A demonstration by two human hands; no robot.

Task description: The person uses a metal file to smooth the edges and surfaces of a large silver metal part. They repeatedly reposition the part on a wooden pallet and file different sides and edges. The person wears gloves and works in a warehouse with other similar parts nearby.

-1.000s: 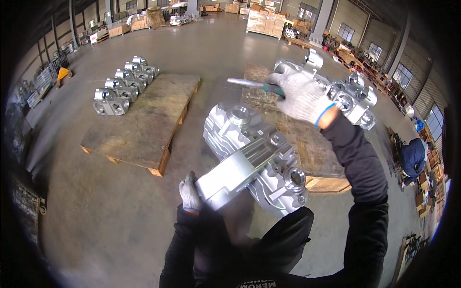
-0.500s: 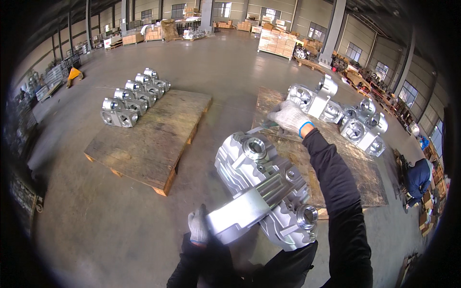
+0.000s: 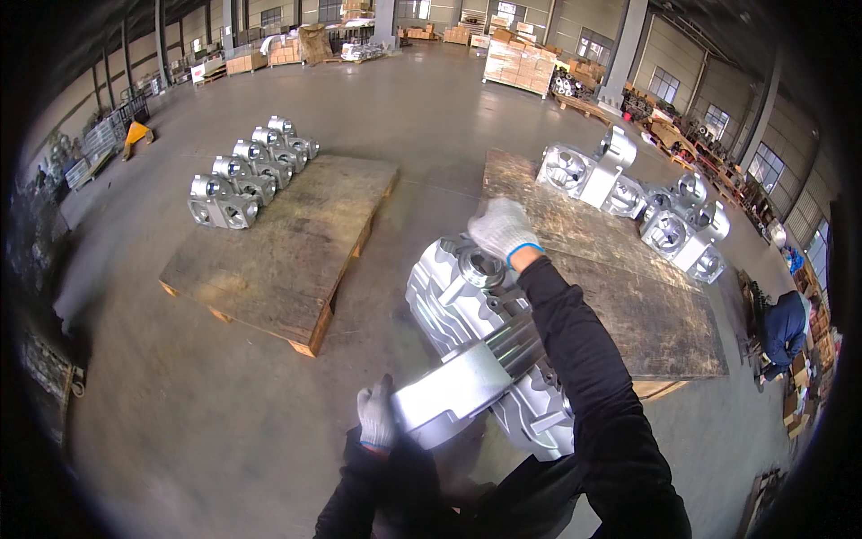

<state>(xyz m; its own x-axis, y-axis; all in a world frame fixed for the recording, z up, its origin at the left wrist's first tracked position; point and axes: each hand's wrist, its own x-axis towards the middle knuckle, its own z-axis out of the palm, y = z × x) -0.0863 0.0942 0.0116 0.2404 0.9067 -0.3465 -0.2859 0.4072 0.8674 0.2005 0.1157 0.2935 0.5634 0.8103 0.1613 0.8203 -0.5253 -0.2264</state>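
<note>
A large silver metal casting (image 3: 458, 391) with ribbed sides and round bores lies tilted in front of me, close to my lap. My left hand (image 3: 376, 418), in a grey-white glove, is closed on the lower left end of its smooth block-shaped arm. Over the casting's upper end, beside the top round bore (image 3: 482, 267), my right hand (image 3: 505, 228) forms a gloved fist. The thin flat-bladed hand tool seen in that fist half a second ago is now hidden by the fingers.
A wooden pallet (image 3: 296, 242) at left carries a row of several silver castings (image 3: 251, 171). On the right pallet (image 3: 620, 278) stand more castings (image 3: 588, 175). A person in dark blue (image 3: 784, 332) bends at far right. Stacked cartons (image 3: 519, 67) and a yellow pallet jack (image 3: 136, 133) are farther off.
My right hand has moved left and toward me, from beyond the casting to over its top bore, and the tool's blade has gone out of sight. My left hand keeps its grip.
</note>
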